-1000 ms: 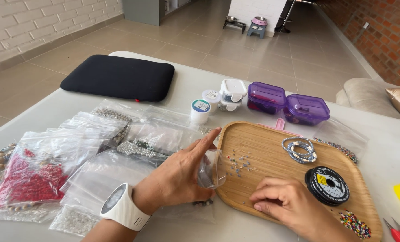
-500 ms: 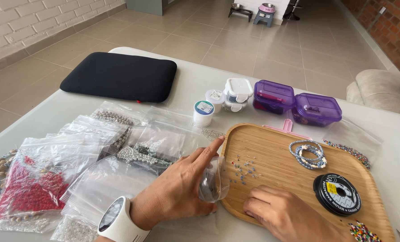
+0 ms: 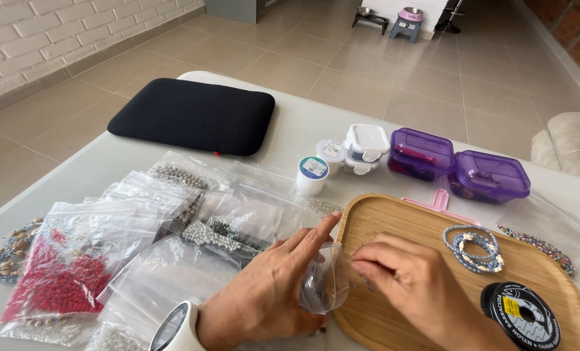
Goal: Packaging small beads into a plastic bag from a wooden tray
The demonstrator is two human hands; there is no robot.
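Holding a small clear plastic bag (image 3: pixel 324 279) open at the wooden tray's (image 3: pixel 400 221) edge, the left hand (image 3: pixel 270 286) grips it. The right hand (image 3: pixel 407 283) pinches its fingers together over tiny beads

I saw bead bags (image 3: pixel 140 240) crowding the worktop (image 3: pixel 290 130) left of my left hand (image 3: pixel 274 286), containers (image 3: pixel 426 156) walling the tray's (image 3: pixel 394 214) far edge, bracelets (image 3: pixel 475 247) and a black spool (image 3: pixel 521 316) blocking its right; bare worktop stayed open between the cushion (image 3: pixel 196 116) and containers
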